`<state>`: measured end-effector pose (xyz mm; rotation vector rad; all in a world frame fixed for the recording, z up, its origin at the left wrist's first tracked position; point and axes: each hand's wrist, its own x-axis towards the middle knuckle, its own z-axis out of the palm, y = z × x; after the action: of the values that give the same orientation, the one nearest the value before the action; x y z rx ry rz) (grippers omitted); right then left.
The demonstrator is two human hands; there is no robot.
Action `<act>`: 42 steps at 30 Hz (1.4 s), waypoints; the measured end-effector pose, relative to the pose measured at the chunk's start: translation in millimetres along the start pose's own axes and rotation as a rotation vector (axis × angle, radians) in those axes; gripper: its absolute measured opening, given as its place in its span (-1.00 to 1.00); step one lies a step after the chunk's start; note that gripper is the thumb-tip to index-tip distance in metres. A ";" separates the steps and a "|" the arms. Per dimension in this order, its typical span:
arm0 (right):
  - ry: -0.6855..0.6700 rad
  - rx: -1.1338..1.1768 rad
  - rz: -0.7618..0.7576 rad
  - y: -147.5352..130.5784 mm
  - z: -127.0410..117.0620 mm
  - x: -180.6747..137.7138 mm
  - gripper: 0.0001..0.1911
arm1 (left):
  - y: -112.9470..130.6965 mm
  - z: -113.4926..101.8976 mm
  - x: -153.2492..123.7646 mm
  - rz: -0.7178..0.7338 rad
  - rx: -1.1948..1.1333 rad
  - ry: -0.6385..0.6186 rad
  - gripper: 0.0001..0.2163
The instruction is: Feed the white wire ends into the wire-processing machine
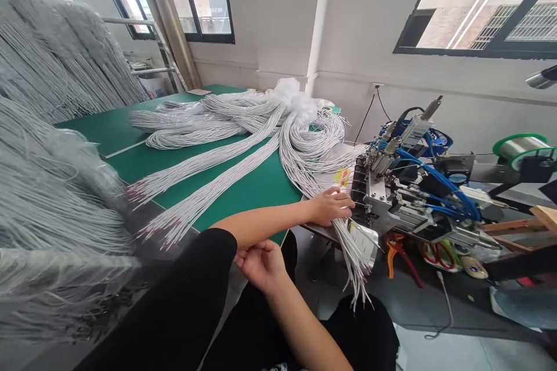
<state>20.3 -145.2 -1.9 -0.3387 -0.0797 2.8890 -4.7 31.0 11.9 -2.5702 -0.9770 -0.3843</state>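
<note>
My left hand [329,207] reaches across to the front of a wire-processing machine [391,185], its fingers closed at the black slotted edge where thin white wires enter. A white wire seems pinched at its fingertips, though the fingers partly cover it. Beneath this hand a bundle of white wires [350,249] drapes over the table edge, reddish tips hanging down. My right hand [262,265] is under the left forearm, fingers curled in with the thumb against them; what they hold, if anything, is hidden. More white wire bundles [235,177] fan across the green tabletop [256,185].
Plastic-wrapped wire bundles [65,52] hang on a rack at the left. Coiled wires [195,133] and clear plastic [291,98] lie at the back. Right of the machine is a solder-like wire spool [522,148]; below are orange-handled cutters [398,255] and red-handled scissors [436,255].
</note>
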 end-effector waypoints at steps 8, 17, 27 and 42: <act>0.078 -0.017 -0.083 -0.8 -6.1 -1.1 -0.77 | -3.1 -2.4 3.1 0.074 0.076 -0.033 -0.78; -0.129 -0.048 -0.047 5.1 0.8 -7.0 -0.83 | 0.5 -6.8 -5.6 0.091 0.096 0.003 -0.74; -0.034 -0.073 -0.040 2.3 -10.0 -21.3 -0.69 | 1.2 -5.1 -5.6 0.087 0.105 0.053 -0.74; -0.038 0.014 -0.231 29.7 -9.1 -16.3 -0.61 | 4.1 -1.8 -13.4 0.056 0.102 0.033 -0.68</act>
<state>31.3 -177.6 -9.5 -0.2542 -0.0979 2.6664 -11.8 19.6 7.6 -2.4856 -0.8874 -0.3508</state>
